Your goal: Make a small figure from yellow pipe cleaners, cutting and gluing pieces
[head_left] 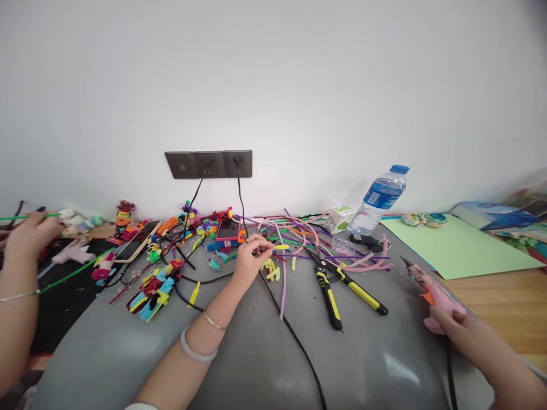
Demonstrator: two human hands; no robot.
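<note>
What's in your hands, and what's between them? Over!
Left hand: pinching yellow piece. Right hand: holding pink glue gun. Pliers lie between them.

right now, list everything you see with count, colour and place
wall: one, white, behind
socket plates: three, dark brown, on wall
table: one, grey, below
thin cables: several, black, sockets and table
fuzzy pipe cleaners: many, mixed colours, back centre
short fuzzy pieces: several, yellow, centre
fuzzy figures: several, multicoloured, left
smartphones: two, dark screens, left
long-handled pliers: one, black and yellow, right
glue gun: one, pink, right
clear plastic bottle: one, blue cap, by wall
drink carton: one, white and green, beside bottle
key fob: one, black, near bottle
paper sheet: one, pale green, right
plastic packet: one, blue, far right
co-worker's hand: one, left edge
left hand: one, centre, pinching yellow piece
right hand: one, right, holding glue gun
</note>
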